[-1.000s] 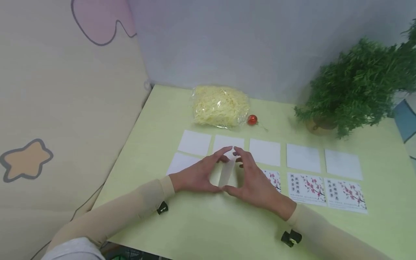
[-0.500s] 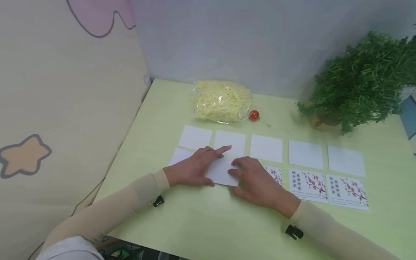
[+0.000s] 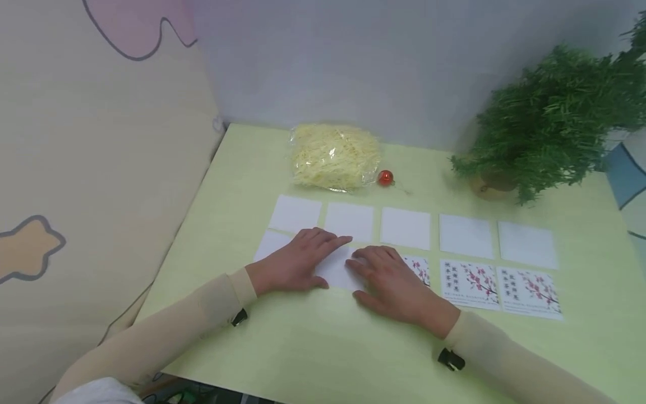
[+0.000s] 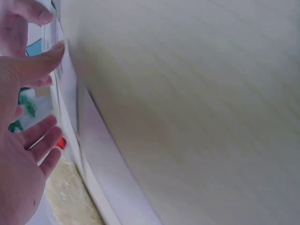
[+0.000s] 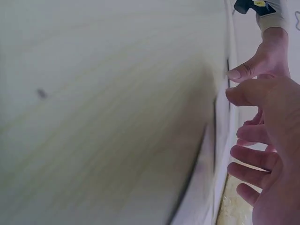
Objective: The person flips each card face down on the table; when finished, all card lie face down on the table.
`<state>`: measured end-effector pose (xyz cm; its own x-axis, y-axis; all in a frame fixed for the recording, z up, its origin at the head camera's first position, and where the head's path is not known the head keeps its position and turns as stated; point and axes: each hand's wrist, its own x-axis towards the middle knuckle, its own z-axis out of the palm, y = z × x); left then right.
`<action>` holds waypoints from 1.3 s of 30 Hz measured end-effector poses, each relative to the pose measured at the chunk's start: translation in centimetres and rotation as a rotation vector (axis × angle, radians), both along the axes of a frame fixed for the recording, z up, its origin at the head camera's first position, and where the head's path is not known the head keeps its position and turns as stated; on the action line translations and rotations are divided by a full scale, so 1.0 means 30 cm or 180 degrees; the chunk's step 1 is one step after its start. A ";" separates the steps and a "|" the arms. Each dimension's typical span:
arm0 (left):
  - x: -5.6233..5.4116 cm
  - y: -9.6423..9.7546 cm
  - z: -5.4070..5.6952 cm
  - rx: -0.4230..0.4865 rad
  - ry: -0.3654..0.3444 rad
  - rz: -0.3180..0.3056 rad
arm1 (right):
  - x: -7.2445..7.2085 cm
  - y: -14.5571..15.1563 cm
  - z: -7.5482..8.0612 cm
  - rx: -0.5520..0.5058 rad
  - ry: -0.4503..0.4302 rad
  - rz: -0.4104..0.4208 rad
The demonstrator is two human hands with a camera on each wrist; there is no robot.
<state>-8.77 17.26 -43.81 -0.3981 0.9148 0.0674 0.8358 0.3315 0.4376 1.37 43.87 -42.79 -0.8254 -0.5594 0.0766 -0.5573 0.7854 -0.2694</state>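
1. Change: a second ago both hands held the blank white card (image 3: pixel 337 272) up on edge; now it lies flat on the pale green table (image 3: pixel 282 348).
2. Reading: card judged set down and being steadied. It takes second place from left in the near row, left of the plum-blossom cards (image 3: pixel 469 283), nearer the person than the far-row white cards (image 3: pixel 405 228).
3. Grip: left hand (image 3: pixel 298 261) spread over the card's left part, index and thumb extended, nothing clasped. Right hand (image 3: pixel 391 283) has fingers loosely bent, tips over the right side; no pinch seen.
4. Views: only the head camera shows the blossom print and both rows' layout. The left wrist view adds the left palm, hidden from above. Fingertip pressure: cannot tell.
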 end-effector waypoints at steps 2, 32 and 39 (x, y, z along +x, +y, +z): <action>0.019 0.020 0.011 0.0074 0.0158 -0.0013 | 0.004 0.024 0.016 0.0006 -0.0024 -0.0099; 0.082 0.367 0.010 0.0141 -0.0192 0.0028 | 0.064 0.266 0.042 0.0188 -0.0425 -0.0519; 0.086 0.401 0.020 0.0655 -0.0295 -0.0188 | 0.084 0.290 0.047 0.0077 -0.0322 -0.0606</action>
<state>-6.19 29.28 -43.20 -0.3575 0.9074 0.2207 0.8042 0.1790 0.5667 3.90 52.56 -41.40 -0.9191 -0.3933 -0.0235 -0.3694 0.8808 -0.2961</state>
